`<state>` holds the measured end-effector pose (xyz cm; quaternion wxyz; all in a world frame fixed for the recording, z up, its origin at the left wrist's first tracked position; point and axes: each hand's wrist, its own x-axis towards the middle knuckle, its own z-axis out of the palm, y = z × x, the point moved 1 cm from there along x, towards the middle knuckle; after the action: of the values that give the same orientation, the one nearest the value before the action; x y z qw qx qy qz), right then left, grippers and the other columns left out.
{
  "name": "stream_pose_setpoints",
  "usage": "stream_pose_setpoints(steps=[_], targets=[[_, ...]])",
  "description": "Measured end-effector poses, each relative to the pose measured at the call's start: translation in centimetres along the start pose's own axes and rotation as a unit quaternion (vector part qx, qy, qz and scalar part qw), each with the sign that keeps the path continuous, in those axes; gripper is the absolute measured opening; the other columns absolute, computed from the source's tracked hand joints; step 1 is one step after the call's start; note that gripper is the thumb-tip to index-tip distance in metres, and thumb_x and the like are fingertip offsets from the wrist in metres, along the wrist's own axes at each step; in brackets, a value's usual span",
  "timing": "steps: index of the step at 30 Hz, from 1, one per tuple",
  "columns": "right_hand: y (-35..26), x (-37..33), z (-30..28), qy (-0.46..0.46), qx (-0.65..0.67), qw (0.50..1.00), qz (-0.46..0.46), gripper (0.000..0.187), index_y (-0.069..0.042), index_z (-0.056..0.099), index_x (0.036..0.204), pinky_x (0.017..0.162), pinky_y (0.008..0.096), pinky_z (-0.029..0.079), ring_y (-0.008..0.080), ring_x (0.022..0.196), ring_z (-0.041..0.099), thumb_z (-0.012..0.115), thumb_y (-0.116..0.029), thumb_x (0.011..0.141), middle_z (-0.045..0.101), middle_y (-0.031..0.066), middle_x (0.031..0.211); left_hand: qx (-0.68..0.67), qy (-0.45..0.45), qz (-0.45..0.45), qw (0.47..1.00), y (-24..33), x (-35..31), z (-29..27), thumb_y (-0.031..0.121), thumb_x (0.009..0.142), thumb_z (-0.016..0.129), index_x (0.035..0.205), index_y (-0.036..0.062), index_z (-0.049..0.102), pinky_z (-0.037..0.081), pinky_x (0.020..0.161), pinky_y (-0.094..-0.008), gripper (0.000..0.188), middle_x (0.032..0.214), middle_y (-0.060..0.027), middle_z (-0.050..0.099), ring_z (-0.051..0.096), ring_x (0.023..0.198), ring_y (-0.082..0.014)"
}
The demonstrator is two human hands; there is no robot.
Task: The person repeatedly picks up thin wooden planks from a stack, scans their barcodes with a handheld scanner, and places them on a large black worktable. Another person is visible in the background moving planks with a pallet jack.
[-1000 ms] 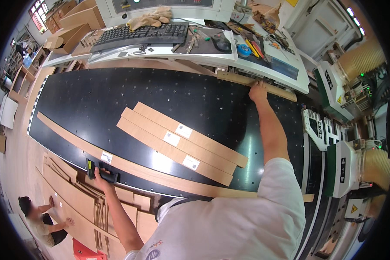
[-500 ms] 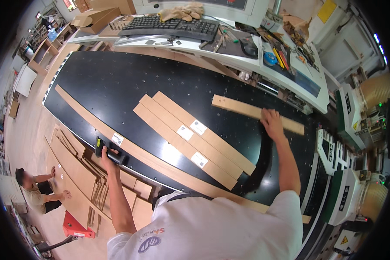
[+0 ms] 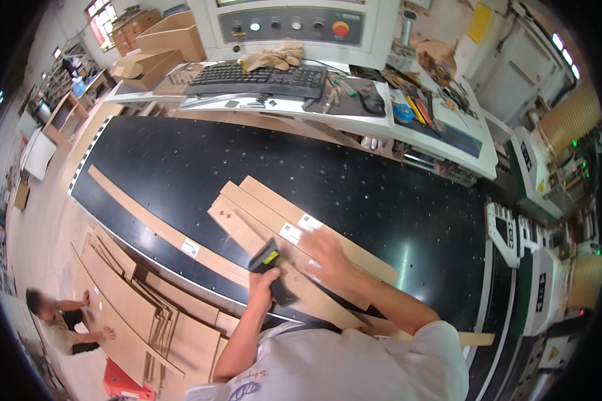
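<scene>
My left hand (image 3: 264, 284) is wrapped round a black handheld scanner (image 3: 272, 271) with a yellow label. The scanner is over a wooden strip (image 3: 237, 227) with small round holes near its end. This strip lies slantwise along the near side of several flat wooden strips (image 3: 267, 200), partly covering them. My right hand (image 3: 331, 257), smeared by motion, is above those strips beside their white labels (image 3: 290, 233); whether its fingers touch anything is unclear. A long thin strip (image 3: 140, 214) with a label (image 3: 190, 248) runs along the near edge of the black table (image 3: 160, 147).
Beyond the table, a desk (image 3: 247, 115) bears a keyboard (image 3: 257, 80), work gloves (image 3: 274, 57) and tools under a control panel (image 3: 287, 25). Machinery (image 3: 538, 167) stands at right. At lower left, a person (image 3: 60, 327) leans over stacked boards (image 3: 124, 301) near red equipment (image 3: 124, 382).
The holed strip has come from the far right of the table to the near side of the labelled strips. My right hand moved nearer and left; my left hand with the scanner moved right.
</scene>
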<state>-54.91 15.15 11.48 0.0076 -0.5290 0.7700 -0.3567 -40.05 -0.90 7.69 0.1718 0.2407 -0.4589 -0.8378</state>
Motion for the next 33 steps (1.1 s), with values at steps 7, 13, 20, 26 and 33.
stream_pose_setpoints(steps=[7, 13, 20, 26, 33], targets=[[12.6, -2.5, -6.1, -0.067, -0.168, 0.983, 0.042, 0.054, -0.007, 0.06, 0.127, 0.09, 0.0383, 0.041, 0.0264, 0.106, 0.05, 0.07, -0.037, 0.083, 0.056, 0.0083, 0.118, 0.081, 0.122, 0.029, 0.989, -1.1, -1.1, -7.1, 0.02, 0.081, 0.069, 0.116, 0.0001, 0.057, 0.053, 0.08, -0.0349, 0.042, 0.099, -0.0083, 0.061, 0.062, 0.087, -0.019], [22.7, -8.9, -16.0, 0.079, -0.396, 0.895, 0.188, 0.035, -0.01, 0.064, 0.112, 0.088, 0.0453, 0.044, 0.0308, 0.106, 0.054, 0.069, -0.023, 0.08, 0.059, 0.0097, 0.115, 0.093, 0.111, -0.002, 0.99, -0.3, -1.2, -6.5, 0.03, 0.084, 0.069, 0.125, 0.0012, 0.047, 0.054, 0.08, -0.0362, 0.054, 0.105, -0.0089, 0.056, 0.058, 0.092, -0.0202], [28.9, -8.2, -14.9, 0.355, -0.364, 0.737, 0.445, 0.042, 0.008, 0.059, 0.11, 0.106, 0.0506, 0.036, 0.0435, 0.126, 0.044, 0.067, -0.025, 0.085, 0.05, 0.0301, 0.131, 0.091, 0.147, 0.008, 0.985, -0.2, -0.8, -5.0, 0.025, 0.083, 0.068, 0.13, 0.0049, 0.047, 0.051, 0.077, -0.0331, 0.055, 0.105, -0.0056, 0.055, 0.055, 0.093, -0.018], [32.6, -4.4, -16.6, 0.347, -0.29, 0.743, 0.493, 0.05, 0.012, 0.055, 0.114, 0.114, 0.052, 0.028, 0.0474, 0.136, 0.034, 0.067, -0.026, 0.085, 0.038, 0.0383, 0.141, 0.144, 0.139, 0.012, 0.98, 0.4, -0.6, -5.9, 0.028, 0.085, 0.066, 0.131, 0.0033, 0.047, 0.047, 0.09, -0.0355, 0.055, 0.116, -0.0075, 0.053, 0.053, 0.104, -0.0207], [35.5, -9.9, -23.5, 0.358, -0.262, 0.699, 0.561, 0.09, 0.013, 0.053, 0.125, 0.115, 0.0492, 0.025, 0.0456, 0.139, 0.03, 0.082, -0.05, 0.069, 0.037, 0.0353, 0.145, 0.177, 0.152, 0.002, 0.972, -0.2, -0.1, -7.9, 0.039, 0.085, 0.065, 0.134, 0.0045, 0.048, 0.05, 0.093, -0.041, 0.063, 0.122, -0.0116, 0.055, 0.057, 0.111, -0.0265]])
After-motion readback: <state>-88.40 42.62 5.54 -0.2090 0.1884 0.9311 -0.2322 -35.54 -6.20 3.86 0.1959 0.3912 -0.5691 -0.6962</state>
